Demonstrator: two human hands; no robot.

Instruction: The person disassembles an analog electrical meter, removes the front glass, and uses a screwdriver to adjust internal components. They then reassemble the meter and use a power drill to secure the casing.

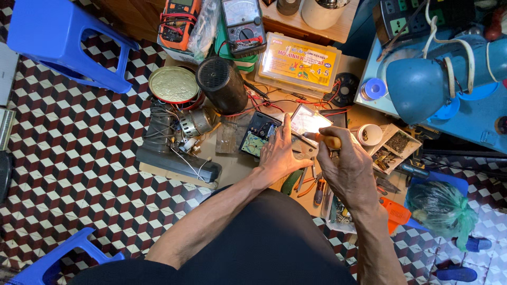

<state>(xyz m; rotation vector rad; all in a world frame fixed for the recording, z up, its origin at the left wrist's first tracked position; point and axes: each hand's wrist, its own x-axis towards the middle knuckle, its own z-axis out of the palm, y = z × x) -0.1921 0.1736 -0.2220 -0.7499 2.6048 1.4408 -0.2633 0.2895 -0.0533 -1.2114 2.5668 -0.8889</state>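
Your dark-clothed lap (274,237) is filling the bottom of the view, and your two bare forearms are reaching out from it over the low wooden desk (232,166). Your left hand (279,153) is lying open, fingers spread flat, pressing on one small black circuit device (257,134) with a green board showing inside; it is gripping nothing. Your right hand (346,166) is closing its grip around the one orange-handled tool (328,140), whose tip is pointing left toward a bright white panel (310,120) just beyond the device. Behind them one black cylindrical speaker (222,84) is standing beside one round tin (173,84), and one small motor (196,122) is lying near tangled wires. Two meters are sitting at the far edge, one orange (178,21) and one black (243,24), next to one clear parts box with a yellow label (298,63). One blue lamp (422,87) is hanging to the right. Two blue stools (63,42) are standing on the checkered floor (79,158).
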